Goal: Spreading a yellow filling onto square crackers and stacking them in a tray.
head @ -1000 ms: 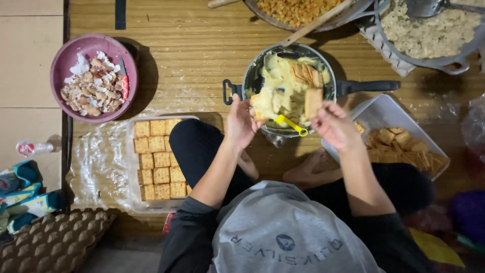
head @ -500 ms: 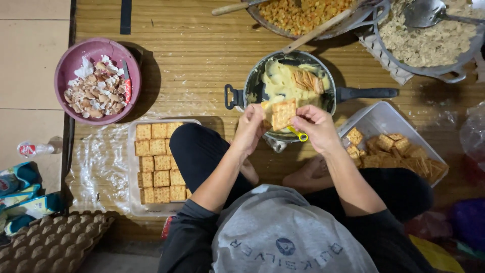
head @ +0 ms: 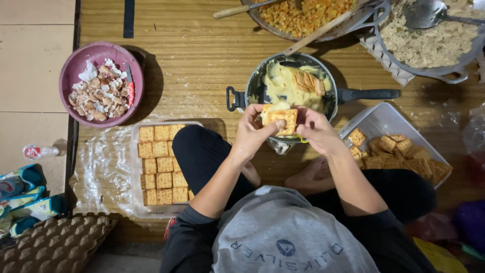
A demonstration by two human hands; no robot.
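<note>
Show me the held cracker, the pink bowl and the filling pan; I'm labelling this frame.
cracker (head: 281,120), head view, centre of its top face
pink bowl (head: 74,63), head view, bare left rim
filling pan (head: 371,94), head view, black handle

Top edge is cutting off the orange-filling bowl (head: 303,15) and the grey rice bowl (head: 434,45). Hands are covering part of the cracker (head: 281,120) and hiding the pan (head: 262,86) near rim. Knee is overlapping the tray of crackers (head: 156,167). Egg carton (head: 50,242) is running off bottom-left.
</note>
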